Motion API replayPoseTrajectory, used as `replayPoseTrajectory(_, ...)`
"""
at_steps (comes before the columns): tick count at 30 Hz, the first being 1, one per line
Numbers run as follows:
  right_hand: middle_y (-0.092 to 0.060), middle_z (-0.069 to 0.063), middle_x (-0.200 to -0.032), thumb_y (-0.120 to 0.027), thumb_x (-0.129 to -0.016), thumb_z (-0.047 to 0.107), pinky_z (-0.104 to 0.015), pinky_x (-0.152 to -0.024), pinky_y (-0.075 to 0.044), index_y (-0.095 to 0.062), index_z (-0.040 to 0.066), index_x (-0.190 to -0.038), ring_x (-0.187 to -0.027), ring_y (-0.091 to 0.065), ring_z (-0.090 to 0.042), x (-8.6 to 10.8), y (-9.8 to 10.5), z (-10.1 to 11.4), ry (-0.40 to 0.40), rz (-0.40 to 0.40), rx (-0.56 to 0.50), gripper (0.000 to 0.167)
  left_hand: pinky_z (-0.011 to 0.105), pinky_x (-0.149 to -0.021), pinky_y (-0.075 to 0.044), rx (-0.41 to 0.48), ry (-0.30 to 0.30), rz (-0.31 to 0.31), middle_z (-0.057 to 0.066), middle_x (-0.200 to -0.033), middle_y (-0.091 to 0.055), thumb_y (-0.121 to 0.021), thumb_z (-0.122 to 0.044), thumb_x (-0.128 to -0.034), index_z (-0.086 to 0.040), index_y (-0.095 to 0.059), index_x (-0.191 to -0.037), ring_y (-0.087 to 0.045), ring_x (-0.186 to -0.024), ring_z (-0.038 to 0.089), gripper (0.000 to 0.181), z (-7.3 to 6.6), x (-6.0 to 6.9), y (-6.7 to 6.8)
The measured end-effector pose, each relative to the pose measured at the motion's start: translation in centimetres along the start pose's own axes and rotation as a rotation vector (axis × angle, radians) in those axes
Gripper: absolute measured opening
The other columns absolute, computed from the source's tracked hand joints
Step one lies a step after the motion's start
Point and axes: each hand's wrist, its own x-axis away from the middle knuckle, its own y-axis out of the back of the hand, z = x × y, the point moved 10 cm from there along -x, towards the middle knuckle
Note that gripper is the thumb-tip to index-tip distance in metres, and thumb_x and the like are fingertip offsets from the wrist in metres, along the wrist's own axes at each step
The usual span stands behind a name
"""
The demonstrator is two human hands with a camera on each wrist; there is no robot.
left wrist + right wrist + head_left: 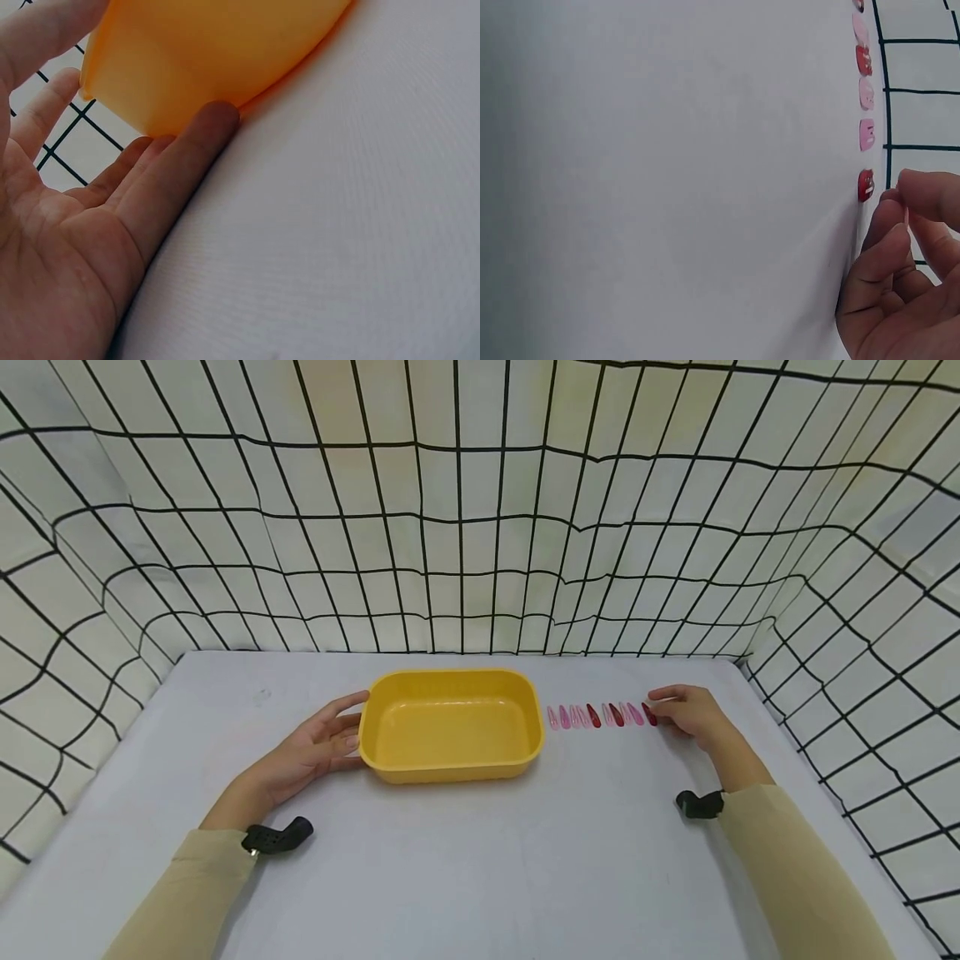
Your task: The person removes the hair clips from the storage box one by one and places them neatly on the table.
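A yellow plastic tray (450,774) stands on the white table, with no contents visible inside. My left hand (318,747) is at its left end, fingers extended and spread against the wall; the left wrist view shows fingertips (217,116) touching the tray's side (210,60) near the table. To the right of the tray runs a row of several snap hair clips (594,716) in pink and red. Beside the dark red clip (865,185) at the row's right end, my right hand (693,714) pinches a thin pale pink edge, apparently another hair clip (907,216), mostly hidden by fingers.
A black wire grid (480,543) over white sheeting encloses the table at the back and both sides. White cloth (480,868) covers the tabletop. Each wrist wears a black strap (277,837), close to the beige sleeves (187,893).
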Motion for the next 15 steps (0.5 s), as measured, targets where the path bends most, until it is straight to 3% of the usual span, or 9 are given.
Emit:
replayPoseTrajectory(8, -0.058, -0.012, -0.113, -0.055, -0.102, 0.029, -0.023, -0.071, -0.050, -0.056, 0.009, -0.138, -0.095, -0.053, -0.021, 1.3, -1.3, 1.2, 0.060, -0.022, -0.066, 0.041, 0.038, -0.099, -0.054, -0.011, 0.014, 0.002, 0.017, -0.161, -0.024, -0.053, -0.010, -0.1030, -0.028, -0.025, -0.158, -0.057, -0.127, 0.019, 0.064, 0.9, 0.3, -0.3)
replayPoseTrajectory(15, -0.060, -0.017, -0.114, -0.056, -0.102, 0.029, -0.027, -0.074, -0.054, -0.057, 0.008, -0.137, -0.091, -0.056, -0.023, 2.6, -3.9, 3.5, 0.171, -0.007, -0.114, 0.041, 0.042, -0.099, -0.054, 0.011, 0.039, -0.001, 0.014, -0.161, -0.025, -0.052, -0.012, -0.1038, -0.029, -0.026, -0.157, -0.056, -0.128, 0.021, 0.062, 1.7, 0.5, -1.1)
